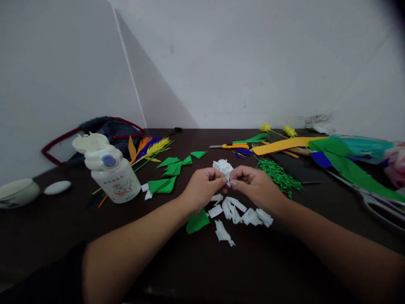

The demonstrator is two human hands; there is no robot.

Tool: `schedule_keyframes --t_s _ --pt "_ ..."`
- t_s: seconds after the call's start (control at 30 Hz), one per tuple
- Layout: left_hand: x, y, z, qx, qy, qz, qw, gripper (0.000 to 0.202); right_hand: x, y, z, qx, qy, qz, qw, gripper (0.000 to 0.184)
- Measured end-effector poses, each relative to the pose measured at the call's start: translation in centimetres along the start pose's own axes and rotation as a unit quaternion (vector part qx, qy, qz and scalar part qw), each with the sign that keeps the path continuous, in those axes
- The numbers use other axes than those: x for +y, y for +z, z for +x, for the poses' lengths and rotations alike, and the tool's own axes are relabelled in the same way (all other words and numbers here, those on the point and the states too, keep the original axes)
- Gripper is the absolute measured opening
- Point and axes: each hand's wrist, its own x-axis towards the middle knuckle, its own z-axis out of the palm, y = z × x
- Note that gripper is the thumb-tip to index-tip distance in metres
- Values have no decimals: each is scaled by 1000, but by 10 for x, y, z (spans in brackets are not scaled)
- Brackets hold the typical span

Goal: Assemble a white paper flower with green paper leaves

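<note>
Left hand and right hand: fingers pinching crumpled white bundle, seemingly part-formed. Loose white strips lie unattached, nearer counter's front edge.

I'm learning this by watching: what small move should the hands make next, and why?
Probably pinch the crumpled white paper tighter: the left hand and right hand hold its near end, while its far part spreads out. The loose white pieces nearer the person could wait.
</note>
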Motion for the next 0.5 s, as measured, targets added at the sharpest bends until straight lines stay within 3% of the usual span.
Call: schedule_keyframes --t_s 0.3,0.5 --pt "-2 0 -1 -11 -9 -29 999 15 3 0 1 19 -14 5 1000 4" --pt "-4 3 1 13 -6 -12 1000 14 0 6 -2 19 21 60 998 5"
